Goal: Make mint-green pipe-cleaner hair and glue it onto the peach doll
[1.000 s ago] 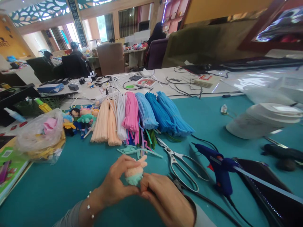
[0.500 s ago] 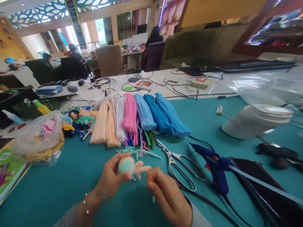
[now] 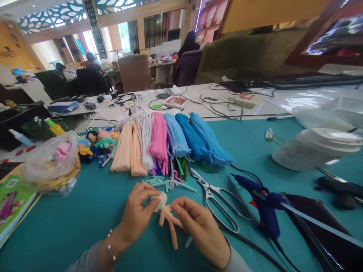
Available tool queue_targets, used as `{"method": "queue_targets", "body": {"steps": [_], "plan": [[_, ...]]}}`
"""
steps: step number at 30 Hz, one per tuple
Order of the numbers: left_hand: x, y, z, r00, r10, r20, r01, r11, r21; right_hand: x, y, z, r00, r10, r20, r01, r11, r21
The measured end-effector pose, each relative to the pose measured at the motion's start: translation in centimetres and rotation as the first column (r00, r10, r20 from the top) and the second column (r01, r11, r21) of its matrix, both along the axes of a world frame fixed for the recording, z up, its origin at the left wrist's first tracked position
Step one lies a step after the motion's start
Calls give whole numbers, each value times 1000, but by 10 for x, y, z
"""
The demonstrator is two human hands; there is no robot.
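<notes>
My left hand (image 3: 135, 215) is closed on the round head of a small pipe-cleaner doll (image 3: 168, 216), with peach limbs and a pale mint patch on the head. Its legs hang down toward the mat. My right hand (image 3: 202, 231) pinches one of the doll's thin limbs at its fingertips. A short mint pipe-cleaner piece (image 3: 188, 241) shows just below the right fingers; whether that hand holds it, I cannot tell. Cut mint pieces (image 3: 159, 181) lie beyond the hands, in front of the pipe-cleaner bundles. Silver scissors (image 3: 211, 192) rest with spread handles near my right hand.
Pipe-cleaner bundles in peach (image 3: 121, 151), pink (image 3: 159, 138) and blue (image 3: 195, 139) lie ahead. A blue glue gun (image 3: 265, 207), its cord and a black tablet-like slab (image 3: 320, 226) occupy the right. Finished dolls (image 3: 103, 141) and a plastic bag (image 3: 52, 160) are left.
The doll has turned, so its legs now point down instead of right. My right fingertips have moved left and up onto its limb. The camera view has shifted slightly.
</notes>
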State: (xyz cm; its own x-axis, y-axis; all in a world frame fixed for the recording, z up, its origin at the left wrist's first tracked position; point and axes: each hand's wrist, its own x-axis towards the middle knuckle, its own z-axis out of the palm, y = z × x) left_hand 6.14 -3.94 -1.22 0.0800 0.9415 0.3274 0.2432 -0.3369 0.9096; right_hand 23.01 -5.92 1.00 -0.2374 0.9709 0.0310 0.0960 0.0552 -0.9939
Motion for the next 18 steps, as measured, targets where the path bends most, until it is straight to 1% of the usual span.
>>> {"method": "queue_targets", "body": {"steps": [1,2,3,4,5,7,8,10,12,14,16,18], "plan": [[1,-1,0,998,-28,62,30,999,-37,-1,0,0,1000,1,-20,-2,1000,-25],[2,-3,1,990,-61,129,75,992,-104,-1,0,-1,1000,-5,-31,4,999,-39],[4,-4,1,975,-94,199,133,973,-191,-1,0,-1,999,-15,-34,13,999,-44],[5,-5,1,956,-119,269,197,938,-284,-1,0,-1,999,-23,-36,21,999,-44],[7,-5,1,933,-132,334,259,892,-371,-1,-1,-2,999,-28,-38,26,999,-39],[10,-6,2,891,-119,439,352,792,-499,-1,-2,-3,999,-22,-28,22,1000,-18],[11,-6,3,877,-97,471,374,753,-541,0,-2,-4,1000,-18,-10,18,1000,0],[12,-6,6,864,-48,501,385,704,-597,-1,-4,-5,998,-10,54,6,998,59],[13,-6,8,861,-21,509,385,681,-623,-1,-6,-6,991,-3,134,-16,990,139],[13,-5,10,859,-6,512,377,684,-624,-1,-8,-6,978,-14,208,-38,969,243],[14,-5,9,856,2,517,366,703,-610,-1,-9,-6,963,-48,266,-55,929,365],[14,-4,8,855,8,519,353,724,-593,-1,-8,-6,948,-95,303,-68,872,485]]}}
